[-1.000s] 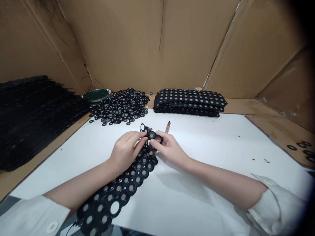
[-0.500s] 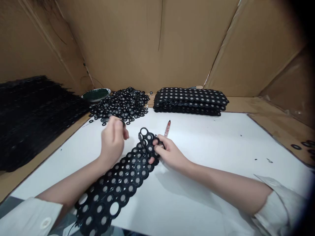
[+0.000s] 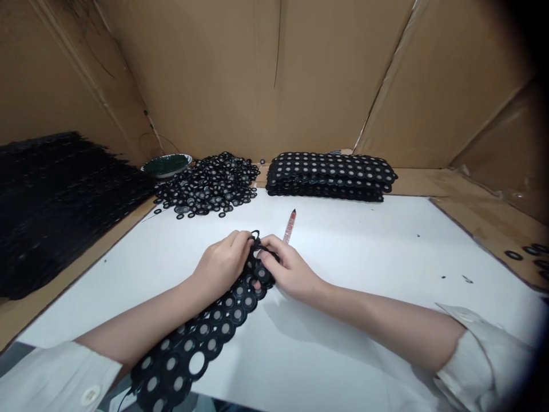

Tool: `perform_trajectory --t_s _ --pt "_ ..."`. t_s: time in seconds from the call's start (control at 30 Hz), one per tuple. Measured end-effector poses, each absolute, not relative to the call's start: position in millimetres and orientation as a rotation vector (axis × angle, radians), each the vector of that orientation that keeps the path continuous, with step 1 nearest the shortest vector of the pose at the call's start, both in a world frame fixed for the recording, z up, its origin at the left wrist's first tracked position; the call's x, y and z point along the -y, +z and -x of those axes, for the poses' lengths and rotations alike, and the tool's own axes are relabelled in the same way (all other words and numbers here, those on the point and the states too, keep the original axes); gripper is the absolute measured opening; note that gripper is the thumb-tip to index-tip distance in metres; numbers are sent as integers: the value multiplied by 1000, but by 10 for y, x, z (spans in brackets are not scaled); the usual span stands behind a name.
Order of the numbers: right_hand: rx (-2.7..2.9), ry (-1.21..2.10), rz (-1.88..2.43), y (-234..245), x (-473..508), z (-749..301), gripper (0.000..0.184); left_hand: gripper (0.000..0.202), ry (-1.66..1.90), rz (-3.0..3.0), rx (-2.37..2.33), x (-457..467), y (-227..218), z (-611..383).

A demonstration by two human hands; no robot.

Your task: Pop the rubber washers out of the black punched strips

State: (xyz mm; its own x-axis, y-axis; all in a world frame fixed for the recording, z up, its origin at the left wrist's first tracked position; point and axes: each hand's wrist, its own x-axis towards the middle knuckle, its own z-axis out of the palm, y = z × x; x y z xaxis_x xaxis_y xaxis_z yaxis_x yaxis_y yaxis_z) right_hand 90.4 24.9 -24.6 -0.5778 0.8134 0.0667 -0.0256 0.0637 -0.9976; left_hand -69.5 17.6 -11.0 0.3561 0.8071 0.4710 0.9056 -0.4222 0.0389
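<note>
A long black strip of linked rings point(image 3: 203, 329), most filled with grey-centred discs, slants from the bottom edge up to my hands. My right hand point(image 3: 294, 272) grips its far end, thumb on top, with a fingertip showing through below. My left hand point(image 3: 225, 257) is closed in a pinch against the same end, beside an upright ring loop. The small black disc seen at its fingertips earlier is now hidden by the fingers. One ring near the strip's close end point(image 3: 197, 363) shows white through an open hole.
A heap of loose black discs point(image 3: 210, 186) lies at the back left, by a bowl of dark green material point(image 3: 167, 165). Finished-looking strips point(image 3: 330, 174) are stacked behind. A pen-like stick point(image 3: 290, 226) lies past my right hand. Dark stacked material point(image 3: 64, 212) fills the left; loose rings point(image 3: 513, 255) lie right.
My left hand has come right and down from near the disc heap to the strip's far end, meeting my right hand. The right hand keeps its grip; the end of the strip is bunched between both.
</note>
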Motion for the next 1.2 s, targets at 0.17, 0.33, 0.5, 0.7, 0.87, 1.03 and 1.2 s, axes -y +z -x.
perform_trajectory --t_s 0.17,0.33,0.5,0.7,0.87,1.03,1.2 --pt "1781 1405 876 -259 -270 -903 18 20 -574 2563 1531 -150 -101 656" --pt "1732 1480 797 -228 -262 -912 7 17 -769 2689 1722 -163 -20 674" --pt "1544 1622 879 -255 -290 -922 4 23 -1759 2292 2010 -276 96 789" --pt "1391 1597 870 -266 -324 -908 11 17 -903 2272 1792 -211 46 777" --pt "1331 1698 839 -225 -306 -891 19 17 -536 2256 1335 -77 -38 668" --pt "1387 1690 887 -212 -275 -879 23 20 -453 2289 1231 -35 -65 613" --pt "1337 1695 804 -224 -263 -871 28 16 -456 2602 1474 -21 -64 595"
